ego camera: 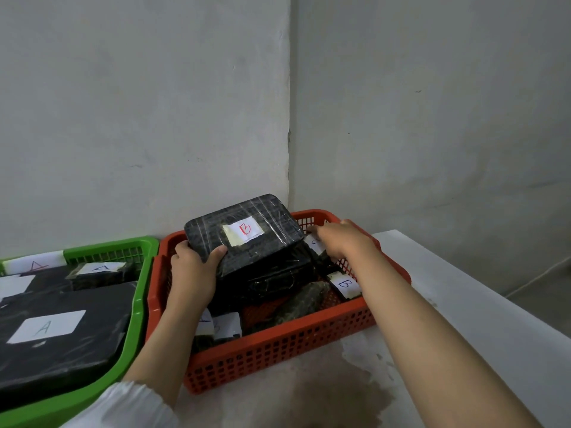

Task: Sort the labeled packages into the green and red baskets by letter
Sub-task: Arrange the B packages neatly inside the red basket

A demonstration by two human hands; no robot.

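Now, nearest you at the bottom of the frame is the stained desk (324, 396), and on it the red basket (278, 344) sits at centre with the green basket (136, 304) touching it at lower left. The green one holds black parcels marked A; the red one holds several marked B.

Your left hand (193, 273) has its grip on the near left corner of the B package (244, 233), thumb on top and fingers under, holding it tilted over the pile in the red basket, just above centre of the frame. Your right hand (336, 239) reaches past the package's right edge toward the basket's far corner; its fingers curl downward among the parcels there, but I cannot tell whether they hold anything.

The package looks boxy and fairly stiff, wrapped in black film with glossy clear tape, so expect it to be slick. Judged by its bulk, one corner grip may let it pivot; take it by two opposite edges, clear of the paper label, and lower it flat.
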